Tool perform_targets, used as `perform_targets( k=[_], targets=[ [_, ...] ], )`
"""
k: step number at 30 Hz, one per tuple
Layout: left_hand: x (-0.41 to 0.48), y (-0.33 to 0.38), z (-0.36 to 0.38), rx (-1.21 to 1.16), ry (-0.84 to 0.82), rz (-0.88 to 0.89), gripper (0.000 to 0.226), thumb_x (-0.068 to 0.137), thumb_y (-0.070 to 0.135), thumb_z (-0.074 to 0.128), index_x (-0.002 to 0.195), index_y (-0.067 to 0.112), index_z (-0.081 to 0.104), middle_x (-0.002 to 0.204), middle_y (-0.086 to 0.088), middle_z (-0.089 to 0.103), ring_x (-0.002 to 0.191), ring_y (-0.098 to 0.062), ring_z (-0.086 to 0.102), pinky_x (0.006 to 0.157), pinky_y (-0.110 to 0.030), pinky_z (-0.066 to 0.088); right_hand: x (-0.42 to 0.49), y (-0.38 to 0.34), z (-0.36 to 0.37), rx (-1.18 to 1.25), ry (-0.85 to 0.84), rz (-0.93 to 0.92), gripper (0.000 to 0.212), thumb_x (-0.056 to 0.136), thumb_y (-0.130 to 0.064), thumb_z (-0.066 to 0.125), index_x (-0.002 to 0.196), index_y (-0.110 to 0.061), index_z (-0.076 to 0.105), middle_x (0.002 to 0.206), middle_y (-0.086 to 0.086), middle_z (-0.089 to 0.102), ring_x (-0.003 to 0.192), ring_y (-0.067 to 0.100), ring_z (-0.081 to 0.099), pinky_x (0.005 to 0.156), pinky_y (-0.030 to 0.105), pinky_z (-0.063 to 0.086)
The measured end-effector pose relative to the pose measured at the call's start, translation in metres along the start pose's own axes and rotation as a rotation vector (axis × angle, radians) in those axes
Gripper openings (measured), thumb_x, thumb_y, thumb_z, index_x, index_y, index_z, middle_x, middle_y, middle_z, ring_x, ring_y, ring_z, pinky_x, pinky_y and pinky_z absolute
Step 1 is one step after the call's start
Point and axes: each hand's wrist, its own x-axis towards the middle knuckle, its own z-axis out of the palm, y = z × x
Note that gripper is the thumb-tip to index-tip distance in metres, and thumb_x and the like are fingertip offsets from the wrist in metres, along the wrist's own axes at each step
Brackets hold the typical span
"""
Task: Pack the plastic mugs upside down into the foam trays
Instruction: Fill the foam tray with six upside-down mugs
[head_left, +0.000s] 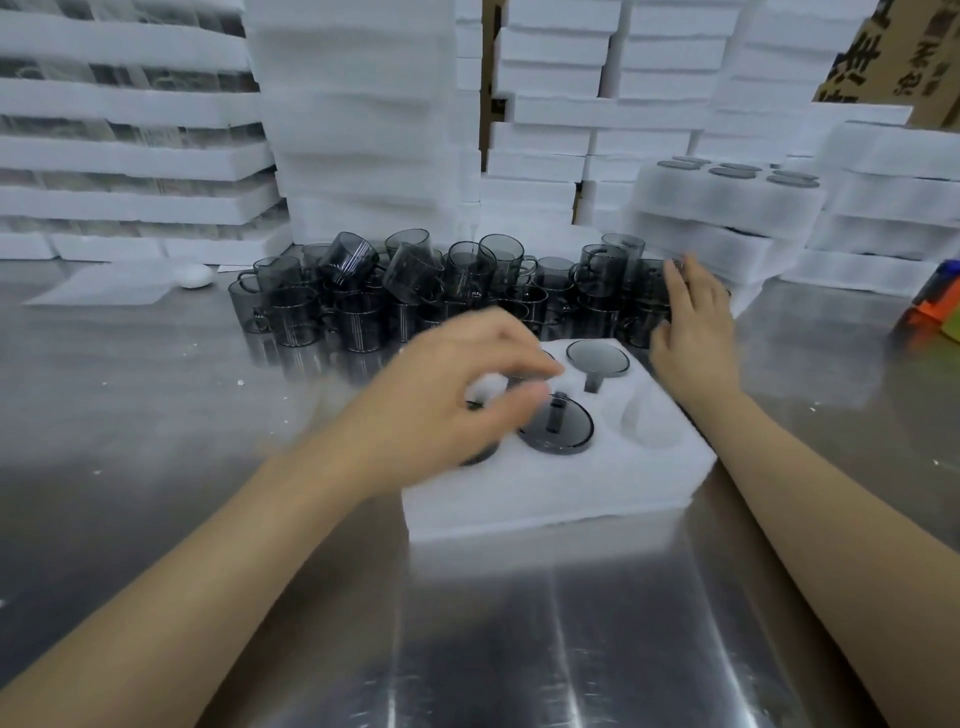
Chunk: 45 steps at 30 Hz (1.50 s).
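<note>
Left hand relaxed, empty, covering foam tray pockets; right hand spread at mug pile.

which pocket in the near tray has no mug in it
The front right pocket of the foam tray: bare white foam, while the pockets beside it and behind it hold dark upturned mugs. The left hand partly hides the rest.

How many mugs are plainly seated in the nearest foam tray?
2: back-right mug, front-middle mug. The left hand may hide more.
</note>
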Motion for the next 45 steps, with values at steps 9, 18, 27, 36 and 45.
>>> perform_targets(
  k=[9, 18, 27, 36, 45],
  targets=[
    [-0.007, 0.001, 0.022, 0.359, -0.410, 0.137, 0.070, 0.087, 0.050, 0.061, 0.147, 0.026, 0.036, 0.157, 0.016, 0.023, 0.140, 0.001, 0.021, 0.116, -0.022, 0.006, 0.018, 0.012, 0.017, 0.046, 0.129, 0.014, 0.050, 0.093, -0.013, 0.051, 0.141, -0.004, 0.040, 0.132, 0.023, 0.045, 0.122, 0.040, 0.040, 0.098, 0.048, 0.038],
    [-0.001, 0.000, 0.021, 0.406, -0.472, 0.097, 0.063, 0.091, 0.042, 0.057, 0.148, 0.038, 0.030, 0.149, 0.035, 0.012, 0.141, 0.010, 0.007, 0.109, -0.018, 0.008, 0.012, 0.006, 0.009, 0.276, 0.288, 0.013, 0.018, 0.091, 0.007, 0.045, 0.105, 0.009, 0.055, 0.106, 0.028, 0.051, 0.101, 0.040, 0.050, 0.086, 0.035, 0.041],
    [0.000, -0.009, 0.017, 0.210, -0.401, -0.007, 0.060, 0.082, 0.030, 0.072, 0.138, 0.036, 0.049, 0.137, 0.043, 0.026, 0.133, 0.021, 0.018, 0.113, -0.015, 0.014, -0.024, -0.009, -0.018, 0.336, 0.299, -0.082, 0.016, 0.092, -0.003, 0.056, 0.102, 0.004, 0.065, 0.099, 0.021, 0.054, 0.094, 0.035, 0.053, 0.082, 0.020, 0.036],
    [-0.005, -0.009, 0.021, 0.379, -0.289, -0.092, 0.086, 0.073, 0.060, 0.066, 0.146, 0.038, 0.025, 0.145, 0.022, 0.031, 0.136, -0.001, 0.023, 0.109, -0.017, 0.015, -0.025, -0.038, -0.054, 0.471, 0.384, -0.152, 0.014, 0.091, -0.009, 0.058, 0.097, 0.000, 0.067, 0.105, -0.006, 0.036, 0.093, 0.024, 0.048, 0.085, 0.028, 0.043],
    [-0.003, 0.001, 0.033, 0.561, -0.253, -0.087, 0.098, 0.075, 0.080, 0.030, 0.152, 0.032, -0.008, 0.144, 0.019, 0.034, 0.137, -0.004, 0.018, 0.121, -0.035, 0.000, -0.042, -0.087, -0.074, 0.937, -0.101, -0.191, 0.016, 0.101, -0.019, 0.044, 0.092, -0.032, 0.042, 0.062, -0.015, 0.059, 0.055, 0.011, 0.069, 0.050, 0.022, 0.053]
  ],
)
